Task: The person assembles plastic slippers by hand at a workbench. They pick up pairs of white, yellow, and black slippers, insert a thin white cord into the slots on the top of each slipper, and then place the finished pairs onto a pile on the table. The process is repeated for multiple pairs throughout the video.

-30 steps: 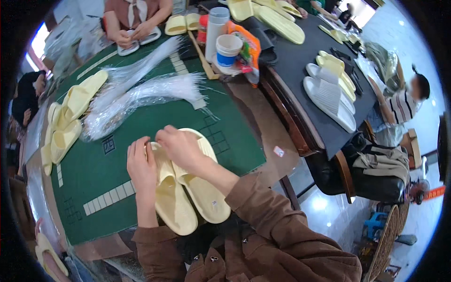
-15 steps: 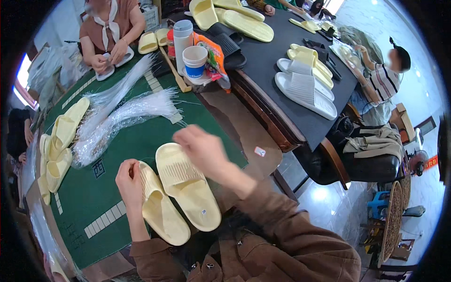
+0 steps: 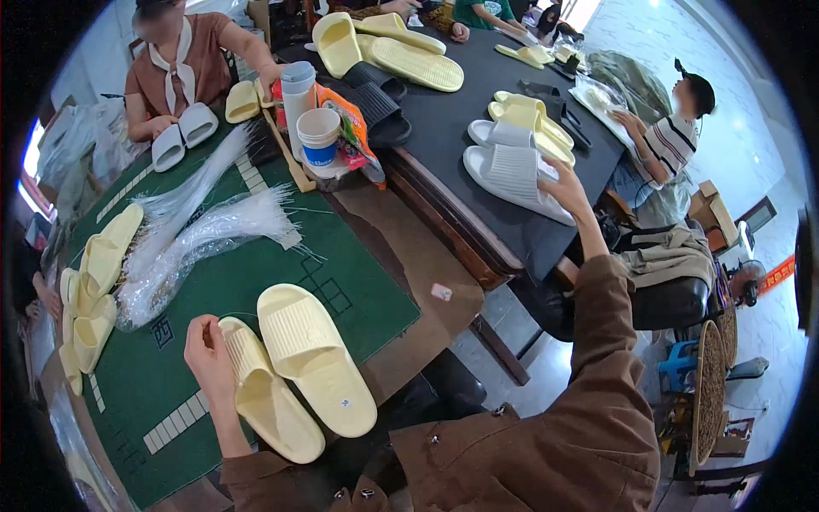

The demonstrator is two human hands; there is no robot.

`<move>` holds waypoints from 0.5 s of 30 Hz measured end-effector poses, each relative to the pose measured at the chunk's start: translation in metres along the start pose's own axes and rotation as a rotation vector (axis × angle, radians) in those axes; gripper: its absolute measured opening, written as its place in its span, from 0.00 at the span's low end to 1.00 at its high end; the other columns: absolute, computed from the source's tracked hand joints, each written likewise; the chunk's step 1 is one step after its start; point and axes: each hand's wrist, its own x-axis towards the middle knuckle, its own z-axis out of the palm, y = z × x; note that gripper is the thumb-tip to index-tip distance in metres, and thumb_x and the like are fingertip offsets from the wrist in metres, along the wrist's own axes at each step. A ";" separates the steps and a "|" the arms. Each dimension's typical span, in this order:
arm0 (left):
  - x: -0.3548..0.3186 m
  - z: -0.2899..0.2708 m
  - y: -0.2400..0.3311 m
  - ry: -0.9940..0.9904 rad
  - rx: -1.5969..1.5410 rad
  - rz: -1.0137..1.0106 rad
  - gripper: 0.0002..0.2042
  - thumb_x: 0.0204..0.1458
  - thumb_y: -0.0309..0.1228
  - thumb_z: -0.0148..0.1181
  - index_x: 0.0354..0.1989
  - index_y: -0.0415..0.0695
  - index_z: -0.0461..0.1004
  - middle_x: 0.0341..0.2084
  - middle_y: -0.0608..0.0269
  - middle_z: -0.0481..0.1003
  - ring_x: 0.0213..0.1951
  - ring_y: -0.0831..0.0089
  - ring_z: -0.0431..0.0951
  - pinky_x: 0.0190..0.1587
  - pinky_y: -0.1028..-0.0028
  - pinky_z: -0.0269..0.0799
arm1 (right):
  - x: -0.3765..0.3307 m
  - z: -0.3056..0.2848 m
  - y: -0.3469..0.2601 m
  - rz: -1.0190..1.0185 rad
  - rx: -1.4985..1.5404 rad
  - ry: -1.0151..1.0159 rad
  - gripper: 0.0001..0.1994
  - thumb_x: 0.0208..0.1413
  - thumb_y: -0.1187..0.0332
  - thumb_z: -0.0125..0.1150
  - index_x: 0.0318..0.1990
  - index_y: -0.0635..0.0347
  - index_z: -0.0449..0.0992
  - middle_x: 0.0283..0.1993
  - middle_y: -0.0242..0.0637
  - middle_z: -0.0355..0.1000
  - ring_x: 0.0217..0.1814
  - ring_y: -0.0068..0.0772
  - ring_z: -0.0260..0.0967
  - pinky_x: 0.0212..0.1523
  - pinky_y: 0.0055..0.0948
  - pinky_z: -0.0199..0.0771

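The left hand curls loosely against the heel of a yellow slipper, whose mate lies touching it just to the right on the green worktop. The right hand reaches far out, fingers open, resting on a white slipper on the black worktop.

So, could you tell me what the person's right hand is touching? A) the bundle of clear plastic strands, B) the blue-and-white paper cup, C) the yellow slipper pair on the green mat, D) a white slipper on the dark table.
D: the right hand rests on the white slipper on the dark table, its arm stretched out over there.
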 end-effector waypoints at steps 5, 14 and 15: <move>-0.010 -0.025 0.018 -0.068 0.086 0.034 0.08 0.59 0.25 0.50 0.43 0.36 0.73 0.34 0.56 0.74 0.35 0.67 0.75 0.39 0.71 0.71 | 0.038 0.050 -0.033 0.084 0.061 -0.106 0.17 0.54 0.68 0.54 0.51 0.62 0.74 0.49 0.53 0.74 0.53 0.55 0.70 0.53 0.40 0.68; -0.058 -0.018 0.032 -0.223 0.224 0.132 0.20 0.57 0.28 0.52 0.59 0.40 0.66 0.58 0.46 0.65 0.59 0.49 0.64 0.62 0.59 0.60 | 0.008 0.030 -0.056 -0.026 0.067 -0.197 0.12 0.52 0.67 0.58 0.36 0.70 0.73 0.33 0.52 0.73 0.36 0.44 0.73 0.38 0.39 0.69; -0.059 -0.016 0.034 -0.230 0.266 0.161 0.21 0.57 0.29 0.53 0.60 0.40 0.65 0.59 0.47 0.64 0.60 0.50 0.63 0.62 0.59 0.59 | -0.004 0.023 -0.067 0.054 0.114 -0.201 0.12 0.53 0.66 0.59 0.33 0.70 0.72 0.29 0.48 0.72 0.30 0.38 0.72 0.33 0.36 0.69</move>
